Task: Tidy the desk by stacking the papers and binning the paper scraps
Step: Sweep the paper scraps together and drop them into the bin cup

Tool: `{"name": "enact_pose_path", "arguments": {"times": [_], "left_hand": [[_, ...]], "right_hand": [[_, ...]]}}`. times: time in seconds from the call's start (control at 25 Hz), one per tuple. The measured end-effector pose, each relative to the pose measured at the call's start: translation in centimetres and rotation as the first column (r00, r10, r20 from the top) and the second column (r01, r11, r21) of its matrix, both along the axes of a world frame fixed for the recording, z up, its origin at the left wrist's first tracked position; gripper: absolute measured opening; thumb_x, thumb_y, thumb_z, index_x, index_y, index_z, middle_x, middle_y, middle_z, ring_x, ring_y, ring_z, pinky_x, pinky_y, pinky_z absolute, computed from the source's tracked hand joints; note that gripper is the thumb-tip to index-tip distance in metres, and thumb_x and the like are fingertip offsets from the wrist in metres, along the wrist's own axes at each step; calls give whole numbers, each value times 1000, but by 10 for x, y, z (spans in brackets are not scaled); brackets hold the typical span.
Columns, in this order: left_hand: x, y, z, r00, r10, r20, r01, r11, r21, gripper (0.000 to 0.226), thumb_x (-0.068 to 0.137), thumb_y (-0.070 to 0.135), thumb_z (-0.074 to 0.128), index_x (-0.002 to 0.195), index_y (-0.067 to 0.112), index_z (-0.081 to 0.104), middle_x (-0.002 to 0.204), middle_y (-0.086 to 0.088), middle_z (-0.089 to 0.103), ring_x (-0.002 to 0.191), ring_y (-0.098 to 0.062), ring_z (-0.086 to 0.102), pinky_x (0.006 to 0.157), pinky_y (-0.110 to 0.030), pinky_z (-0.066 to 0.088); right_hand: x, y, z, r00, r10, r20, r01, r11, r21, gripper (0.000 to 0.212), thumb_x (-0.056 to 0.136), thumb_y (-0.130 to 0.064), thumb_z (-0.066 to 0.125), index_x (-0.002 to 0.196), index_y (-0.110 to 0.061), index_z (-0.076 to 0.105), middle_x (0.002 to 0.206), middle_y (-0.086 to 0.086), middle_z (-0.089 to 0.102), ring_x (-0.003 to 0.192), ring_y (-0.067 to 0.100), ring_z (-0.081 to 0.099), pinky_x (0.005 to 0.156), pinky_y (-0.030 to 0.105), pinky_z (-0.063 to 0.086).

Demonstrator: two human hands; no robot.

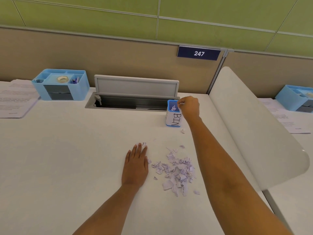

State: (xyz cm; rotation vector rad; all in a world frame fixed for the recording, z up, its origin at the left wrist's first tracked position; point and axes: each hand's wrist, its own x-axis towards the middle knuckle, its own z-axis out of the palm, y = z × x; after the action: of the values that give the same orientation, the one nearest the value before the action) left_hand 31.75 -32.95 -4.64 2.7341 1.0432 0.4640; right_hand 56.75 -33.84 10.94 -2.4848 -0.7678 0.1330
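The scraps are mostly still out: one loose pile toward the right edge of the desk, about midway between front and back, way too many bits to count. A few strays lie around it, including one just in front of the bin and one at the left fingertips. The bin, just the one, stands near the back edge toward the right, and you can see some white bits already inside, so I'd say binning has started but most of it is left. The right hand is at the bin's rim with fingers bunched together, pinching what looks like a small scrap. The left hand lies flat on the desk left of the pile, fingers straight and together. The papers sit in one stack at the back left corner, looking already tidy; sheet count I can't tell. One blue organizer is beside them.
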Motion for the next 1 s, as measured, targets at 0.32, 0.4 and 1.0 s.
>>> {"name": "enact_pose_path", "arguments": {"times": [0.32, 0.4, 1.0], "left_hand": [[2, 1, -4, 1000, 12, -16, -12, 1000, -2, 51, 89, 28, 26, 127, 16, 58, 137, -7, 53, 125, -23, 52, 107, -38, 35], [1, 0, -3, 1000, 5, 17, -5, 1000, -13, 51, 89, 27, 27, 126, 14, 58, 137, -10, 52, 125, -25, 52, 107, -38, 31], [48, 0, 19, 974, -190, -119, 155, 954, -255, 54, 101, 40, 21, 150, 20, 11, 159, -4, 0, 146, -16, -2, 117, -28, -4]], "right_hand": [[18, 43, -3, 992, 113, -50, -123, 925, -360, 40, 89, -27, 61, 121, -4, 53, 118, 15, 61, 92, 24, 54, 86, 30, 44], [13, 37, -3, 996, 87, 22, -81, 976, -203, 34, 92, -25, 57, 119, -5, 55, 117, 15, 61, 99, 25, 58, 87, 31, 46], [-34, -68, -119, 957, 291, -19, -291, 950, -114, 41, 101, -29, 33, 139, -15, 40, 149, 6, 34, 136, 23, 33, 111, 34, 28]]}}
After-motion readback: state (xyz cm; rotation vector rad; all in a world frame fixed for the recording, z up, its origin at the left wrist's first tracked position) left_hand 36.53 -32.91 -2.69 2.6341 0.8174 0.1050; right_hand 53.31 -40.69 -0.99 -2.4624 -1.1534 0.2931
